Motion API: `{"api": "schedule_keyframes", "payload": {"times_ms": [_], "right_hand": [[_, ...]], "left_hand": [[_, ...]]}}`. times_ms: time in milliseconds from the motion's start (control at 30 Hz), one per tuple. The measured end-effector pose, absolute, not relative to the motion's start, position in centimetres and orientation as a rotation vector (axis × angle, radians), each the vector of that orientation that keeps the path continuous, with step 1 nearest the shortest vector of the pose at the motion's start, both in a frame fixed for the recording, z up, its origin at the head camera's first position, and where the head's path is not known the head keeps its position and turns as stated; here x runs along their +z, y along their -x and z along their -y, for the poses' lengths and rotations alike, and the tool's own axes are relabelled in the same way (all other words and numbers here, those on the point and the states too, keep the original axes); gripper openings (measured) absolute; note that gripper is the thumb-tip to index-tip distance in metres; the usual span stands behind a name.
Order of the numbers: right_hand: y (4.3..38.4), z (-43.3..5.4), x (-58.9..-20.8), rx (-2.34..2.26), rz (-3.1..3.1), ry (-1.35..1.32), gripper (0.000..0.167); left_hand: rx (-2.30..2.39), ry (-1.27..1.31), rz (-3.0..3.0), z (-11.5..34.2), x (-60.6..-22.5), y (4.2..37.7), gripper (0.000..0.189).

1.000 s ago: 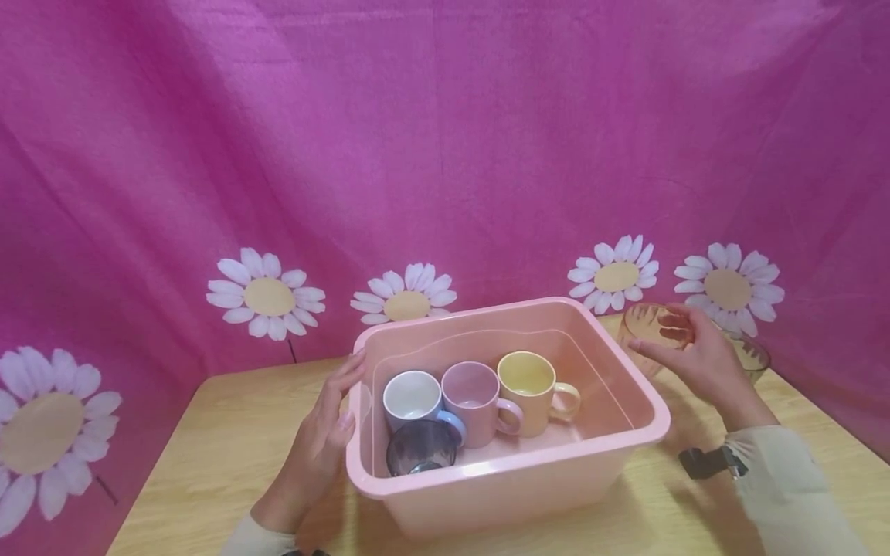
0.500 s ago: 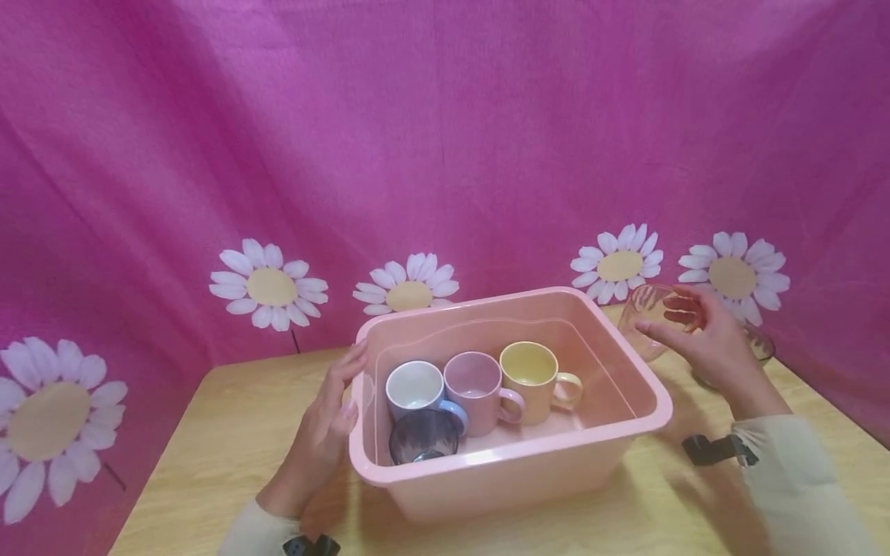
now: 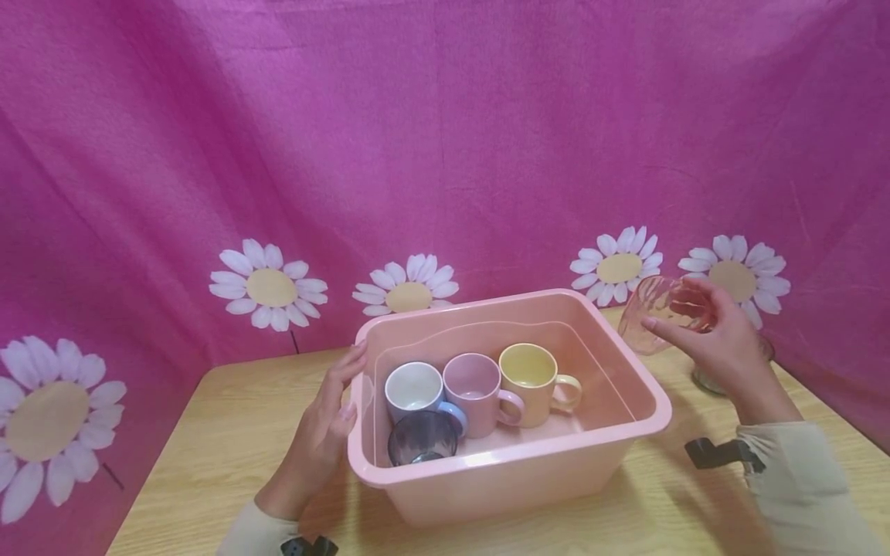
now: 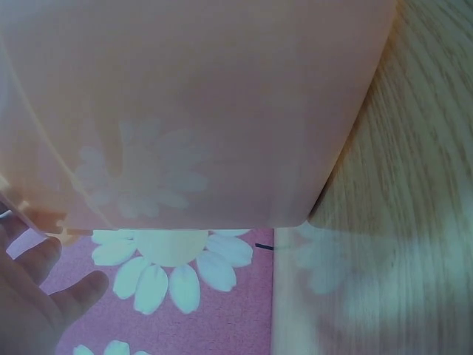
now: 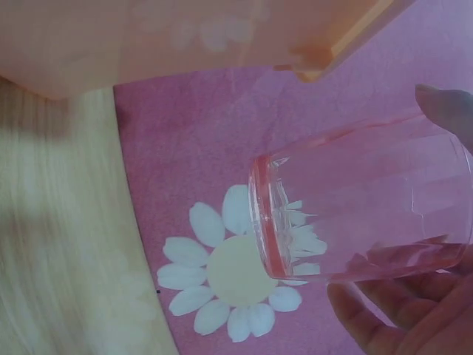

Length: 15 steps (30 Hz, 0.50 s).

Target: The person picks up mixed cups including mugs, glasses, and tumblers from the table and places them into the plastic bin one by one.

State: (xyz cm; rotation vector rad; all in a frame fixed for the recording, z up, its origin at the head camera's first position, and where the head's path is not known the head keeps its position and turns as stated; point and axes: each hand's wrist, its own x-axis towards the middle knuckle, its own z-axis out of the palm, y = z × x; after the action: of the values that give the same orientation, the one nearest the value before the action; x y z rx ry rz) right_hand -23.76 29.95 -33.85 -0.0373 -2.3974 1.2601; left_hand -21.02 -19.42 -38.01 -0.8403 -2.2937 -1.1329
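My right hand (image 3: 730, 347) grips a clear pinkish glass tumbler (image 3: 643, 320) near its rim, just right of the pink plastic tub (image 3: 514, 483). In the right wrist view the tumbler (image 5: 355, 207) is off the table, thumb on one side and fingers on the other. My left hand (image 3: 323, 432) rests against the tub's left rim with its fingers extended. Inside the tub, a blue mug with white inside (image 3: 410, 390), a pink mug (image 3: 473, 394) and a yellow mug (image 3: 531, 382) stand in a row. A dark glass cup (image 3: 422, 439) sits in front of the blue mug.
Another glass (image 3: 708, 380) stands on the wooden table (image 3: 229, 432) behind my right hand, mostly hidden by it. A magenta cloth (image 3: 445, 154) with printed daisies hangs behind and beside the table.
My right hand has lifted the pinkish tumbler off the table and tilted it slightly, uncovering part of the glass behind. The left hand stays on the tub's rim; the head view shifts slightly.
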Motion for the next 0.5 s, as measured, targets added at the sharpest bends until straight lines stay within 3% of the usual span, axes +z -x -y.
{"api": "schedule_keyframes", "payload": {"times_ms": [500], "right_hand": [[22.8,-29.2,-32.6,1.285,2.302,0.004,0.077]], "left_hand": [[-1.148,0.848,2.304,19.5,-38.1,21.1,0.051]]}}
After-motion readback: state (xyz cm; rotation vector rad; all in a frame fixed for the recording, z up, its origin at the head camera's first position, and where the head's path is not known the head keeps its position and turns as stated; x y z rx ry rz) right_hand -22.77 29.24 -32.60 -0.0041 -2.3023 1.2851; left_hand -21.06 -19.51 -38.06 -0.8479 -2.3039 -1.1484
